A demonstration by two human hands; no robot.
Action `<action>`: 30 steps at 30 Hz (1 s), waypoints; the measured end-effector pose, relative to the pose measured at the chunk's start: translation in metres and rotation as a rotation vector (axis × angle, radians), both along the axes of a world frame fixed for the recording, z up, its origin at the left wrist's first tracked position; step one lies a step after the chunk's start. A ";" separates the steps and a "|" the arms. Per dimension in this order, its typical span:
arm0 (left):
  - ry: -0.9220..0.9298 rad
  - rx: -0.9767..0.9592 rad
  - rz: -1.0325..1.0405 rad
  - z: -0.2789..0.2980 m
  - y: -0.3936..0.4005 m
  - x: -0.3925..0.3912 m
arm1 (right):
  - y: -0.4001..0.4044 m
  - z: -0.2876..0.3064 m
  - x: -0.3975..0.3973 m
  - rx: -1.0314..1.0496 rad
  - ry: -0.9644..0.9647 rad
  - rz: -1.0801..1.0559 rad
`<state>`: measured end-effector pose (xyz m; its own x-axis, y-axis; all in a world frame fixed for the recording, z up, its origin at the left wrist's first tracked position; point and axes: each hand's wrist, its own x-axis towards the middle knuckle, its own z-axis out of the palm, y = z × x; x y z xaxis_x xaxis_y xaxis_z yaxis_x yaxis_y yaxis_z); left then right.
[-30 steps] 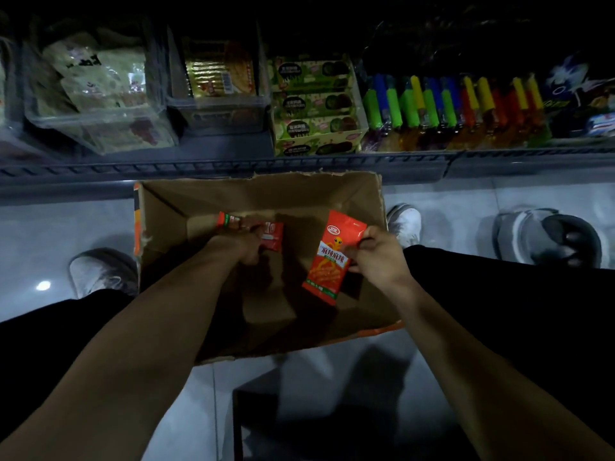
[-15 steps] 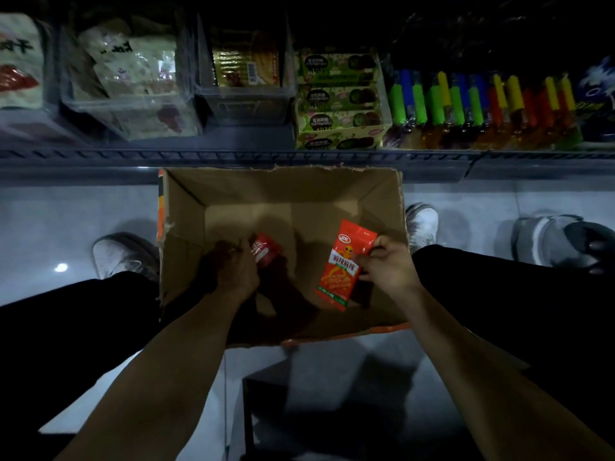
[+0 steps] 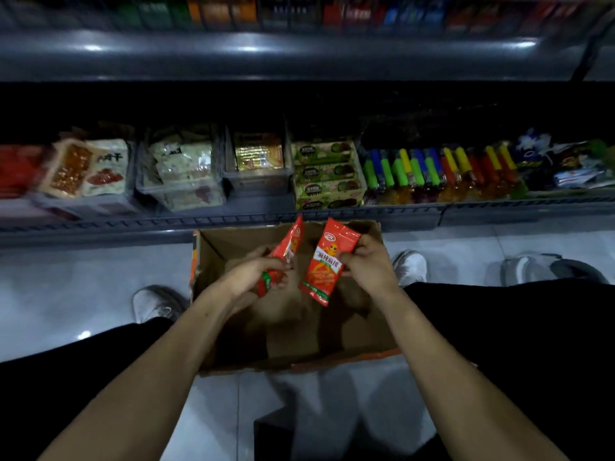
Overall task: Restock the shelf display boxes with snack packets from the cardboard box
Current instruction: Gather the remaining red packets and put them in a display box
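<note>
The shelf [image 3: 299,217] goods are blurred, and the box [image 3: 233,247] floor under my wrists is too dark to read. My left hand [image 3: 248,277] pinches the bottom end of a red packet [image 3: 288,249], seen nearly edge-on, its long axis running up toward the box's far edge. My right hand [image 3: 367,266] pinches the right edge of a second packet [image 3: 327,262], face toward me, top leaning to the far right corner; both are above the box.
</note>
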<state>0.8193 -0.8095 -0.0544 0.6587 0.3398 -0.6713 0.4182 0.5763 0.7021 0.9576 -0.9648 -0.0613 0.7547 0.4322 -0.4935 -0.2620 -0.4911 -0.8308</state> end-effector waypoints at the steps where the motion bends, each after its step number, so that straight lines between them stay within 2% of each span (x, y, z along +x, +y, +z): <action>1: -0.026 0.002 0.010 0.011 0.000 -0.002 | 0.003 0.010 0.000 0.027 -0.008 0.000; 3: -0.027 0.076 -0.002 0.034 0.002 -0.008 | 0.009 0.026 -0.001 0.087 -0.016 0.009; 6: 0.009 0.293 -0.005 0.059 0.008 -0.018 | 0.010 0.050 -0.007 0.179 -0.006 0.053; 12: -0.026 0.381 0.069 0.080 -0.003 -0.026 | 0.008 0.083 -0.019 0.303 0.030 0.187; 20: -0.135 0.478 0.004 0.113 -0.029 0.005 | 0.008 0.138 -0.010 0.407 0.114 0.253; 24: -0.225 0.556 0.032 0.138 -0.028 0.030 | 0.004 0.174 0.009 0.396 -0.112 0.355; 30: -0.417 0.629 -0.029 0.184 -0.023 0.074 | 0.004 0.214 0.056 0.447 -0.345 0.277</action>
<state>0.8936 -0.8326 0.1301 0.8303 0.5551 -0.0494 0.0544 0.0075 0.9985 1.0137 -0.9607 0.1523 0.6690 0.7426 0.0323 0.1454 -0.0881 -0.9854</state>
